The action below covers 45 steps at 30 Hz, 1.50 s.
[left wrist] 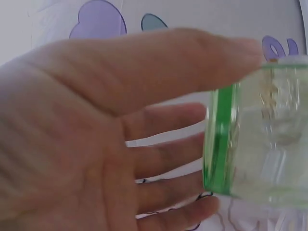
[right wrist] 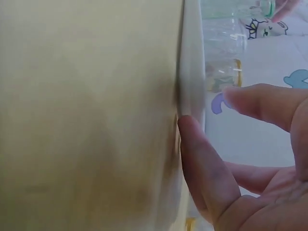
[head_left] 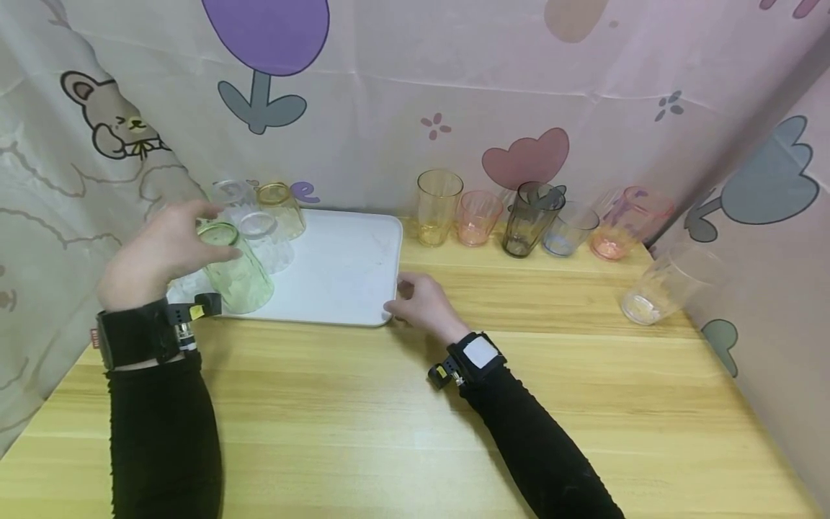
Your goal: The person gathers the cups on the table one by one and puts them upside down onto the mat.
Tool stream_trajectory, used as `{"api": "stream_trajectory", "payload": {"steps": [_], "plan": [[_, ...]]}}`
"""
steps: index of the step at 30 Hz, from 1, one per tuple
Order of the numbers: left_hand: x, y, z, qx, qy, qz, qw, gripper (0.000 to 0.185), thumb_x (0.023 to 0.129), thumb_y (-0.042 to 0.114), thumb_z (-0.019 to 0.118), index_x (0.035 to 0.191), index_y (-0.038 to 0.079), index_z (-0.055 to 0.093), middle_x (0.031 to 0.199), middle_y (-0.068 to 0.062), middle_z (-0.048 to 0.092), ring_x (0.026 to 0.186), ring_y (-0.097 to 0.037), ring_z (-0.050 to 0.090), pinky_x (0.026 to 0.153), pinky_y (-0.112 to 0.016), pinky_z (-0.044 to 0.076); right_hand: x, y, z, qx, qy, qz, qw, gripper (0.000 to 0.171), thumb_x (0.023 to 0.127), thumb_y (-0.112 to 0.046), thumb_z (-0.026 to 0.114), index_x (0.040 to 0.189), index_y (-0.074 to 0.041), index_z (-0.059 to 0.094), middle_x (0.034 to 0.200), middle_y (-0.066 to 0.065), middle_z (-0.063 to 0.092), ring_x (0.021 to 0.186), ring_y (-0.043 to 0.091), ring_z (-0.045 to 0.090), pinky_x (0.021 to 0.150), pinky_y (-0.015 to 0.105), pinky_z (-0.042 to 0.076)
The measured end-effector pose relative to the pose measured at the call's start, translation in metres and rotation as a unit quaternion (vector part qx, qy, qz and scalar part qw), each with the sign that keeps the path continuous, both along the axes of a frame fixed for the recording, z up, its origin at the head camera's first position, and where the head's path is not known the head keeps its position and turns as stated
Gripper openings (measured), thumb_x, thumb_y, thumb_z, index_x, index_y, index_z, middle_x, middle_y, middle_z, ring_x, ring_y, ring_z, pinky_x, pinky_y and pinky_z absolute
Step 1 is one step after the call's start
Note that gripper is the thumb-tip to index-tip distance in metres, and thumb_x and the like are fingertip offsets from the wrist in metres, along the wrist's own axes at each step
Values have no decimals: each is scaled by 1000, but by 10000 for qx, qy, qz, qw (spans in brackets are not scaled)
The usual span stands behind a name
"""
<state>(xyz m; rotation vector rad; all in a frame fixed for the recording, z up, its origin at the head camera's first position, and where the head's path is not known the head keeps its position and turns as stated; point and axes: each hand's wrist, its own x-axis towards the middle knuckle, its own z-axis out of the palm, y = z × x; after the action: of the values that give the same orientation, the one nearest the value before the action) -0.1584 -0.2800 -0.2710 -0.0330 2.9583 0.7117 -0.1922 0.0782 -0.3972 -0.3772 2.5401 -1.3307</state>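
My left hand point(head_left: 158, 245) holds a green glass point(head_left: 240, 277) by its thick base. The glass is bottom up at the left front of the white tray point(head_left: 344, 267), its rim down toward the tray. In the left wrist view the thumb lies along one side of the green glass point(left wrist: 255, 139), with fingertips behind it. My right hand point(head_left: 424, 306) is at the tray's front right corner. In the right wrist view one fingertip touches the side of the tray point(right wrist: 193, 62), and the thumb stands apart above the rim.
Clear glasses point(head_left: 271, 245) and a yellow glass point(head_left: 285, 213) stand inverted on the tray's left part. Along the back right stand upright a tall yellow glass point(head_left: 437, 209), pink glass point(head_left: 478, 220), grey glass point(head_left: 532, 220), bluish glass point(head_left: 567, 234), orange-pink glass point(head_left: 622, 231) and clear glass point(head_left: 668, 285).
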Motion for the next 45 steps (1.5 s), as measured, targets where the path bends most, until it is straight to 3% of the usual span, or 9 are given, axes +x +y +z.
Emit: {"api": "stream_trajectory", "payload": {"steps": [4,7,11,15,23,29,34,40,45], "plan": [[-3,14,1,-104,719,-77,9973,75,97,34,70,156,-1,39,153,-34,41,135,-57,39,103,-76,34,-1,3,5,-524,67,-263,9983,72,90,-13,78,153,1,46,143,19,58,118,32,66,90,36,60],[-7,28,1,-34,1097,-226,9937,70,100,34,66,156,0,41,155,-32,41,138,-55,39,107,-74,32,-2,5,10,-918,440,-480,9936,71,90,-11,78,153,-1,46,144,17,56,115,30,67,88,36,61],[-13,47,-2,166,1334,-558,9893,64,101,28,64,153,-3,43,155,-30,42,142,-52,37,114,-70,30,-4,12,16,-1379,1153,-745,9809,66,91,-8,76,150,0,49,141,17,56,115,31,66,91,39,60],[-17,66,-6,59,1406,-859,9863,57,100,23,64,149,-3,48,149,-27,48,137,-47,44,112,-65,36,-5,22,22,-1662,1905,-1013,9622,60,91,-6,74,147,0,52,139,17,56,113,32,66,90,44,60],[-29,102,-26,-94,1313,-1461,9805,49,97,15,68,141,-2,54,123,-20,62,110,-36,62,90,-52,53,-12,45,34,-1896,2855,-1634,9251,57,92,-3,72,146,-2,55,134,18,56,111,31,66,89,45,60],[-34,134,-44,-308,1048,-1982,9741,50,97,16,69,142,0,55,122,-17,64,108,-32,63,92,-48,55,-18,69,43,-2068,3333,-2050,8967,54,92,1,71,145,-3,56,132,16,56,109,29,66,86,33,59],[-34,158,-60,-515,827,-2338,9674,48,97,20,70,140,2,57,121,-12,64,107,-28,64,93,-45,56,-21,93,51,-2253,3472,-2558,8737,52,93,3,67,143,-6,58,128,8,56,109,23,64,89,27,56],[-30,180,-77,-858,488,-2649,9592,42,99,20,64,137,2,61,130,-13,64,113,-28,64,98,-46,56,-24,126,57,-2386,3625,-3341,8367,49,92,2,67,140,-6,59,126,2,56,111,22,62,93,29,54],[-28,195,-89,-966,-91,-2678,9586,37,96,19,62,130,5,65,122,-9,66,105,-24,64,94,-46,57,-22,150,66,-2048,3730,-4357,7931,52,93,-1,68,143,-8,55,133,1,52,122,11,51,107,24,42]]}}
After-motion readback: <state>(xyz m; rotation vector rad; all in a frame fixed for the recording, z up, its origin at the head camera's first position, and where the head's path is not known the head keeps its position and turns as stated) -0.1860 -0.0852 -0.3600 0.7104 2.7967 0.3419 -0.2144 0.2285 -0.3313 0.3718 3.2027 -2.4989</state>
